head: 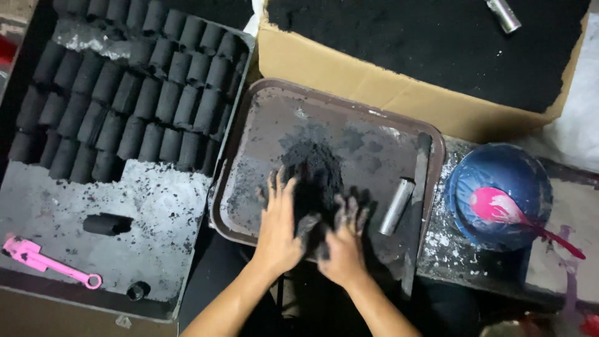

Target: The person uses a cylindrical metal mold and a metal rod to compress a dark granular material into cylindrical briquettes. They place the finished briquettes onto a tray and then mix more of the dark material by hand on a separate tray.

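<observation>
While both hands are buried in it, the black powder pile (315, 175) sits roughly mid-tray, a loose, matte, soot-dark heap with crumbs smeared out around it. The left hand (279, 228) is flat and spread, fingers apart, pressing against the left side of the heap, not clenched on anything. The right hand (342, 240) is cupped on the near right side, fingers curled into the powder and coated black, scooping rather than gripping a solid thing.

All that is on a brown tray (249, 118) with rounded corners, its floor grey and dusty. A short metal tube (397, 206) lies on the tray just right of the right hand, not touched, and a dark flat strip (418, 181) runs along the tray's right edge.

Packaging-wise: a plain brown cardboard box (374, 81) sits behind the tray, open, full of the same black powder, with a second metal tube (503, 14) lying on top. No labels I can make out.

Left of the tray there's a grey board (156, 206) with rows of black cylindrical briquettes (131, 93) packed across its far half, one lone briquette (107, 224) lying nearer, plus a pink plastic tool (43, 261). Off to the right, a blue bowl (518, 171) holds a pink spoon (505, 211) on the splattered worktop (446, 246).
</observation>
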